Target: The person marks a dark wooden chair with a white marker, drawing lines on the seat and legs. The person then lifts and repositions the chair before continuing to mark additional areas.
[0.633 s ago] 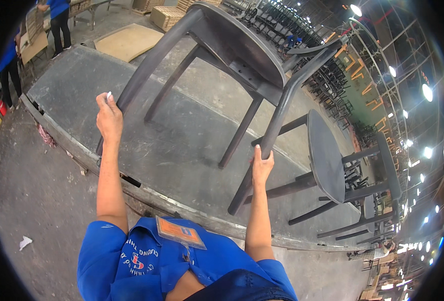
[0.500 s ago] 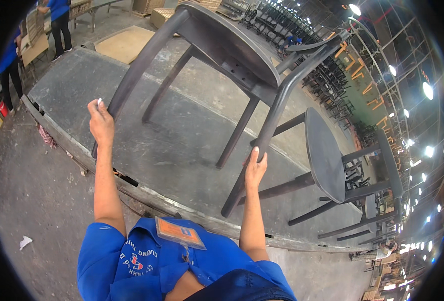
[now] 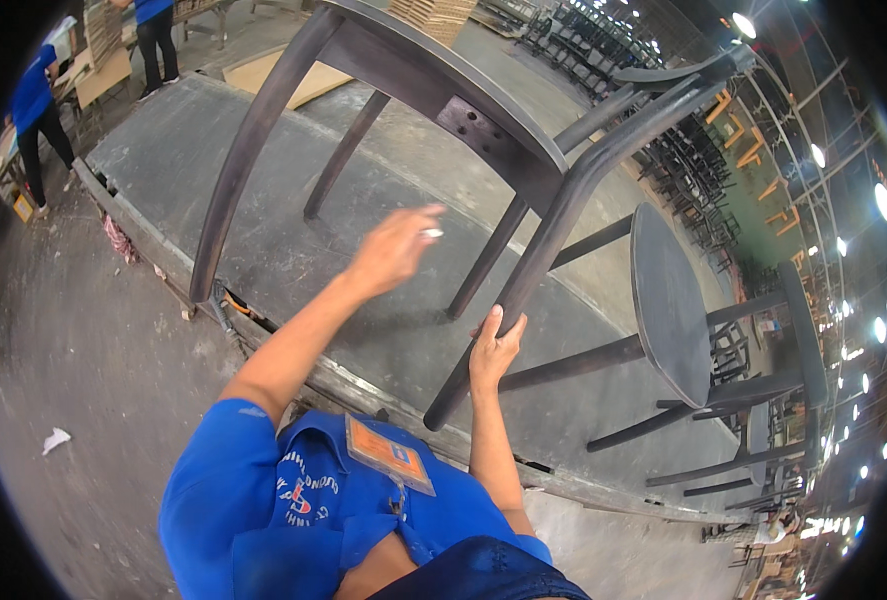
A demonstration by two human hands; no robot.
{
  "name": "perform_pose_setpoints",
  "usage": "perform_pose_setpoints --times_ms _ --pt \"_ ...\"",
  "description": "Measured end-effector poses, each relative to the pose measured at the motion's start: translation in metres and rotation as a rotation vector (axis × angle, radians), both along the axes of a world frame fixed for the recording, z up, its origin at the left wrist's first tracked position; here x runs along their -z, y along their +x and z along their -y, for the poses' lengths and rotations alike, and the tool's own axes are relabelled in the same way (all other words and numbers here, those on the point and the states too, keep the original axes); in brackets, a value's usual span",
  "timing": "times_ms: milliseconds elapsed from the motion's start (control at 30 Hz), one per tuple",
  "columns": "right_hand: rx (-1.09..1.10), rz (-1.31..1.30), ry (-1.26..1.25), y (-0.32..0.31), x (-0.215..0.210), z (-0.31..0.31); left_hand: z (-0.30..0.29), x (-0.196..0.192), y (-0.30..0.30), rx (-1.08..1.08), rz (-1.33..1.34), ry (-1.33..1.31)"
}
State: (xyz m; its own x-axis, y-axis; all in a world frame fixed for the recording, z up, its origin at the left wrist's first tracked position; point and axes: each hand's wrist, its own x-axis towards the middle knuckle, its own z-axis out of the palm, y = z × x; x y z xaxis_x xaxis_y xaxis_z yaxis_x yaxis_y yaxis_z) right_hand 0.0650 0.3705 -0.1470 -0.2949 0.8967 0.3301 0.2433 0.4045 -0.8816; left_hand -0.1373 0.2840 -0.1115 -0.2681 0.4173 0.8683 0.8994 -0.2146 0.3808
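Note:
A dark wooden chair [image 3: 533, 265] stands close in front of me, its seat [image 3: 413, 85] at the top of the view. My right hand [image 3: 496, 350] is closed around its near right leg, low down. In the space between the legs, my left hand [image 3: 395, 248] is raised, fingers stretched forward and slightly blurred, apart from the chair. Something small and white shows at its thumb tip; whether a wrap or a held piece, I cannot tell. Some dark holes mark a plate-like patch [image 3: 470, 122] under the seat. Just right stands a second dark chair [image 3: 671, 305].
Both chairs rest on a long grey platform [image 3: 178, 150] with a worn near edge. An orange-and-black tool [image 3: 238, 305] lies at that edge, below the near left leg. Two people in blue [image 3: 38, 100] stand at the far left. Stacked dark chairs [image 3: 678, 170] fill the back right.
My left hand has left the near left leg and moved right, between the legs. My right hand stays on its leg. The view has shifted slightly.

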Motion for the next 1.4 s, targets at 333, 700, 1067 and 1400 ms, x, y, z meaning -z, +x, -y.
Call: perform_pose_setpoints --times_ms 333,700,1067,1400 --pt "0.043 0.025 0.082 0.004 0.007 0.014 -0.099 -0.028 0.038 0.499 1.423 0.292" --pt "-0.007 -0.051 0.069 -0.002 -0.001 0.011 -0.102 -0.061 0.011 0.040 0.644 0.212" --pt "-0.002 -0.066 0.028 -0.016 -0.010 -0.003 -0.118 -0.062 -0.001 -0.028 0.499 0.267" --pt "0.060 -0.057 -0.061 -0.025 -0.016 -0.018 -0.140 -0.050 -0.011 0.009 0.369 0.097"
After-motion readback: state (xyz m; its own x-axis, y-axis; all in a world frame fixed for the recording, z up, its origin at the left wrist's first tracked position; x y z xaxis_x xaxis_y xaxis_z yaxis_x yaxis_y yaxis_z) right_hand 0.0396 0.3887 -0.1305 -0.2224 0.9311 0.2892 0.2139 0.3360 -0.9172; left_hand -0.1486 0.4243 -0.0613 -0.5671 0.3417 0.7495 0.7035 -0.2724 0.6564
